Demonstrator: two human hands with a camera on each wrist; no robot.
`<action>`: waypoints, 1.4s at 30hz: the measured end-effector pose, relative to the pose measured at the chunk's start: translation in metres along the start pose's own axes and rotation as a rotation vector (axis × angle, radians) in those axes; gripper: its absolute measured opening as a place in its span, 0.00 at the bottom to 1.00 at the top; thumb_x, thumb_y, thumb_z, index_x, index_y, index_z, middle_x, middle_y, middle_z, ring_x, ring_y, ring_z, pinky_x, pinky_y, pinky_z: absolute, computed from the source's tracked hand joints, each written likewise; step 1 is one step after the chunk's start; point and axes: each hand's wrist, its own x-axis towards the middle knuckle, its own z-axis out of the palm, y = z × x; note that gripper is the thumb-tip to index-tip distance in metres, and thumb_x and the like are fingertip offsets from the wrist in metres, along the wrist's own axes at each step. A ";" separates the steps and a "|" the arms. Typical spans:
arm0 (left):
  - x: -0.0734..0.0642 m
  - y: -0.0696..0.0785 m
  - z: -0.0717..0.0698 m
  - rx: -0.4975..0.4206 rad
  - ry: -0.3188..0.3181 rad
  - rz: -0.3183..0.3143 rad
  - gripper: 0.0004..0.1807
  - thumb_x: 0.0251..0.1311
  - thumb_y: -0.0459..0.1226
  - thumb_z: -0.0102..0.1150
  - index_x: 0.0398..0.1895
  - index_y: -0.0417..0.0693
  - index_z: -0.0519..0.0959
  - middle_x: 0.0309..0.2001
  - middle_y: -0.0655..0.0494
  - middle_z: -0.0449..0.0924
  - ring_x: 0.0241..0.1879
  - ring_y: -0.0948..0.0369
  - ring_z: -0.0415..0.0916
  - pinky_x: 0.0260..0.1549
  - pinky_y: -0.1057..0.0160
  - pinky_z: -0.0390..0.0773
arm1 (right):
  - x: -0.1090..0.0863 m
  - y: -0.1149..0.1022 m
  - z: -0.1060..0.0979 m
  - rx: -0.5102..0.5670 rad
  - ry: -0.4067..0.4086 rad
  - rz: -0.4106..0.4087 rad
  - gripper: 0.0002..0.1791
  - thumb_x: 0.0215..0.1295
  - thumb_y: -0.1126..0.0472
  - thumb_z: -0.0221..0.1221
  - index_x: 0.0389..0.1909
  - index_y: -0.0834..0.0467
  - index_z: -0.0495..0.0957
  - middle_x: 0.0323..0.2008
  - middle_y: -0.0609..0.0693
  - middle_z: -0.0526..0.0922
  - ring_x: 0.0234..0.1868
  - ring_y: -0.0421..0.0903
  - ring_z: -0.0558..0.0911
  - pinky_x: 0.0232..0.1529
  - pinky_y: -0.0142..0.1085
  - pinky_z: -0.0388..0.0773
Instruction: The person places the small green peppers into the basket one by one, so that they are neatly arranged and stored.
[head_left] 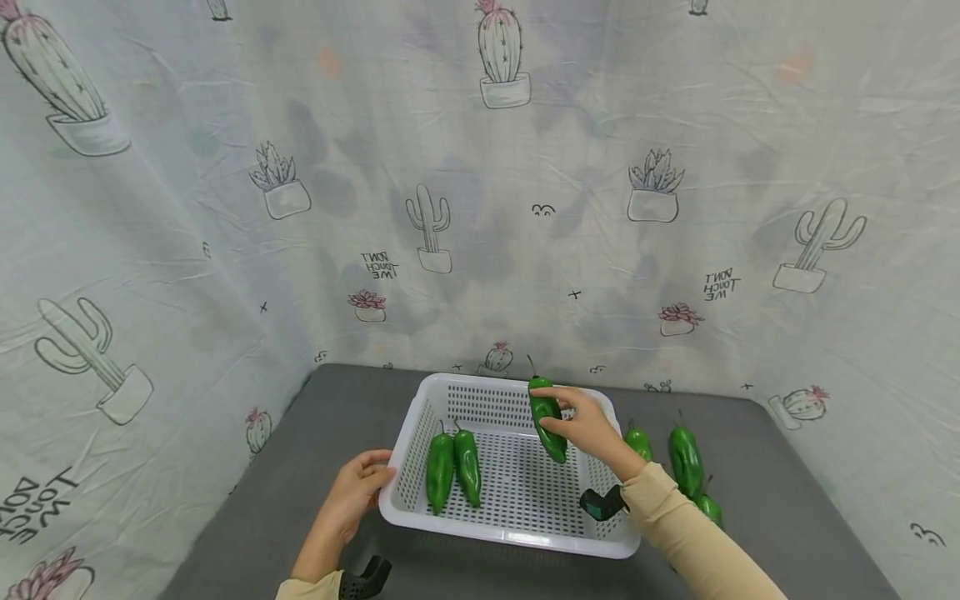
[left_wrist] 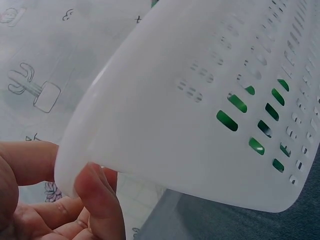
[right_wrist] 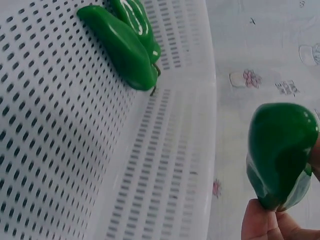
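A white perforated plastic basket [head_left: 517, 537] stands on the dark table, with two green peppers [head_left: 439, 471] lying side by side at its left end. My left hand [head_left: 358, 487] pinches the basket's left rim; in the left wrist view, thumb and fingers [left_wrist: 100, 200] grip its edge. Over the right half of the basket, my right hand [head_left: 588, 425] holds another green pepper [head_left: 549, 421] by its side, stem up and tip down. In the right wrist view that pepper [right_wrist: 280, 150] shows close up between thumb and fingers.
Several more green peppers [head_left: 685, 458] lie on the grey table [head_left: 780, 500] right of the basket, partly behind the right forearm. A cactus-print cloth [head_left: 540, 283] hangs behind the table and along both sides. Each wrist carries a black camera mount [head_left: 603, 503].
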 end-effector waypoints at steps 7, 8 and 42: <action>0.000 0.000 -0.001 -0.002 -0.004 -0.012 0.19 0.63 0.29 0.53 0.56 0.32 0.69 0.42 0.42 0.80 0.38 0.53 0.80 0.31 0.58 0.78 | 0.005 -0.003 0.018 0.042 -0.033 0.010 0.22 0.59 0.60 0.64 0.56 0.44 0.78 0.59 0.56 0.73 0.49 0.56 0.78 0.32 0.38 0.79; 0.000 0.000 -0.001 -0.004 -0.005 -0.014 0.19 0.63 0.29 0.53 0.57 0.32 0.69 0.42 0.42 0.80 0.38 0.53 0.80 0.31 0.58 0.78 | 0.006 -0.004 0.020 0.045 -0.040 0.011 0.22 0.60 0.60 0.64 0.56 0.44 0.77 0.60 0.56 0.73 0.49 0.56 0.78 0.32 0.38 0.79; 0.000 -0.001 0.001 0.025 -0.004 0.000 0.20 0.64 0.29 0.52 0.58 0.32 0.68 0.44 0.40 0.79 0.41 0.53 0.80 0.33 0.57 0.79 | 0.027 0.007 0.088 -0.004 -0.237 0.094 0.21 0.53 0.65 0.66 0.51 0.54 0.81 0.53 0.59 0.78 0.52 0.58 0.76 0.40 0.44 0.78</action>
